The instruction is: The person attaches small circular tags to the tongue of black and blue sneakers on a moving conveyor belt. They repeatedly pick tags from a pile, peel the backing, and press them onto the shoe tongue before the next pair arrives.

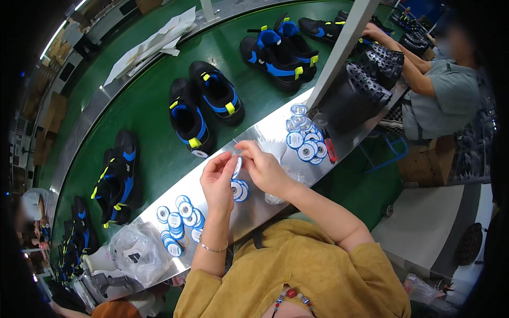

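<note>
Shoes [204,106] dot green conveyor belt [159,153] beside steel ledge [265,132] holding round tags [177,220].

I note a steel ledge [265,132] carrying round blue-white tags [179,220] at seven o'clock and more tags [305,139] at two. The green belt [159,143] beyond carries black-blue shoes [204,108].

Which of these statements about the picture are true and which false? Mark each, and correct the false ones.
1. Both hands hold a round blue-and-white tag. True.
2. The shoes on the green belt are red. False: black and blue with yellow tabs.
3. Tags lie piled by the left hand. True.
4. The right hand rests on a shoe. False: it is at the tag, over the metal ledge.
</note>
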### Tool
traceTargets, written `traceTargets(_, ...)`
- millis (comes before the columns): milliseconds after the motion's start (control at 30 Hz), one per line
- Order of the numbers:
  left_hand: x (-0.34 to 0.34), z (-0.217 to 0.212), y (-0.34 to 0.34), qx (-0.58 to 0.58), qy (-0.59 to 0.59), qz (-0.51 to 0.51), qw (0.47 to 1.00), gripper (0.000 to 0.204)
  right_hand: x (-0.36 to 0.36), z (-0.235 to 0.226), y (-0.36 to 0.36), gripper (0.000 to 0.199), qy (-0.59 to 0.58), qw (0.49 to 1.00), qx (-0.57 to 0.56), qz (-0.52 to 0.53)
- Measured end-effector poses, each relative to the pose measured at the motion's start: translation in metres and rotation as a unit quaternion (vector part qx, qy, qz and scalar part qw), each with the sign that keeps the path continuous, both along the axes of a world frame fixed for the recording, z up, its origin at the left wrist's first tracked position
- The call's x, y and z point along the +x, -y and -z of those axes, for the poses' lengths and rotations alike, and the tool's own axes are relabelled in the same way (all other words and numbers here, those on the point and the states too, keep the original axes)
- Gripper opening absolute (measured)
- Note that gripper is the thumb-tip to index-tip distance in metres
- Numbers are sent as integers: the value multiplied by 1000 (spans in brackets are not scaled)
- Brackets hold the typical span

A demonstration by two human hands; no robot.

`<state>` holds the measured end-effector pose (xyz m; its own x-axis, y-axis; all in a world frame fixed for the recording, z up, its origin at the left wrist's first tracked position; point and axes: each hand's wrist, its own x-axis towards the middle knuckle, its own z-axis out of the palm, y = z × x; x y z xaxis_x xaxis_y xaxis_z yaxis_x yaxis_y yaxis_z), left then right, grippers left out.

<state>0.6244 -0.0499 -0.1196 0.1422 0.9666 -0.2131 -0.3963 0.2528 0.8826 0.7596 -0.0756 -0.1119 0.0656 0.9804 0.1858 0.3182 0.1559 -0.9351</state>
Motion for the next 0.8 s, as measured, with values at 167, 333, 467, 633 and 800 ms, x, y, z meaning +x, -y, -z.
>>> traceTargets(167,-5,14,-4,32,-23,24,999,11,5,1,0,24,8,999,-11,-43)
traceTargets(333,-1,0,-7,77,-74,68,992,6,24,2,-12,15,-211,965,-119,-105)
traceTargets(467,3,-4,-15,177,-155,96,967,5,39,8,-18,16,-233,950,-165,-124)
traceTargets(633,17,-10,-35,247,-210,119,938,5,58,1,-18,16,-97,985,-125,-68)
traceTargets(800,62,-12,-84,261,-233,175,920,17,88,3,-24,12,-91,990,-85,58)
